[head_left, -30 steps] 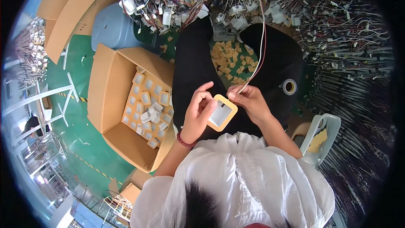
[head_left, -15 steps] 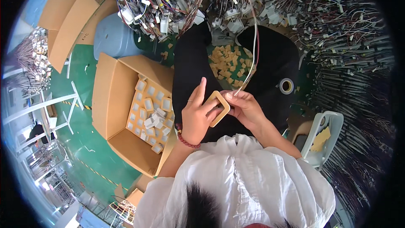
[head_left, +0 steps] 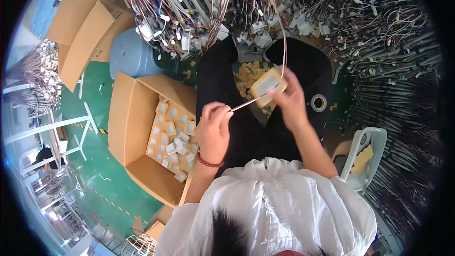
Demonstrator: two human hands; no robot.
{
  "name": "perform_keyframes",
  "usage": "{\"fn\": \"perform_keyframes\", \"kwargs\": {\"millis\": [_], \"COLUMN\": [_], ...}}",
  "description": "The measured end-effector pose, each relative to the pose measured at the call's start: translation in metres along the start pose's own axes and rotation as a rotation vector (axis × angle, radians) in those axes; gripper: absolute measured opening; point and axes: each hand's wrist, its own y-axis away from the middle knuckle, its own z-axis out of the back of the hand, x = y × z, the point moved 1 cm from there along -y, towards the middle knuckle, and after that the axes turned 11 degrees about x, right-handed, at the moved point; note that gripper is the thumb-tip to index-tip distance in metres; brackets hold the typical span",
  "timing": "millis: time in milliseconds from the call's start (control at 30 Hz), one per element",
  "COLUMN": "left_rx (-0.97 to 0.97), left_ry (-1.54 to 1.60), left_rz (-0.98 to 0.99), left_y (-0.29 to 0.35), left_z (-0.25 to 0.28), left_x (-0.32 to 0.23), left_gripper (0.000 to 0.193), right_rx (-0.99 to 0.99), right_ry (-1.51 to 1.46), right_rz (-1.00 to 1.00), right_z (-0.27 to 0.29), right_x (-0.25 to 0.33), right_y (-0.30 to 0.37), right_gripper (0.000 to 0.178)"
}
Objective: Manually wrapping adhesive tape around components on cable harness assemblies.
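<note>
In my right hand (head_left: 291, 99) is a small white-grey block with a tan foam frame (head_left: 259, 85) around it, held above my lap and slightly blurred. My left hand (head_left: 213, 130) is closed, fingertips pinching the end of a thin wire (head_left: 247, 104), which runs taut across to the block. From above, a pale and reddish cable (head_left: 285, 50) hangs down to my right hand. How the cable joins the block is hidden by my fingers.
An open cardboard box (head_left: 130, 123) at the left holds several foam-framed white blocks (head_left: 176, 144). Tan foam scraps (head_left: 249, 73) litter the floor between my legs. A tape roll (head_left: 319, 103) lies on my right leg. Cable bundles (head_left: 393, 104) crowd the right, near a white plastic stool (head_left: 374, 149).
The foam frame has left my left hand and now sits around the block in my right hand, which has risen. My left hand has closed on the wire and drawn it left.
</note>
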Motion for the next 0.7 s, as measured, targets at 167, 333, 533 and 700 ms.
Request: {"fn": "perform_keyframes", "kwargs": {"millis": [167,333,533,700], "left_rx": [0.123,0.122,0.361,0.442], "left_ry": [0.682,0.866,1.184,1.576], "left_rz": [0.248,0.264,0.448,0.556], "left_y": [0.011,0.012,0.026,0.030], "left_z": [-0.009,-0.016,-0.012,-0.017], "left_x": [0.003,-0.009,-0.006,0.000], "left_gripper": [0.016,0.018,0.026,0.029], "right_rx": [-0.291,0.098,0.204,0.229], "right_ry": [0.839,0.121,-0.167,-0.147], "right_rz": [0.266,-0.256,-0.360,-0.298], "right_z": [0.018,-0.037,-0.037,-0.038], "right_x": [0.014,0.006,0.002,0.001], "right_y": [-0.004,0.042,0.030,0.029], "right_gripper": [0.073,0.018,0.023,0.020]}}
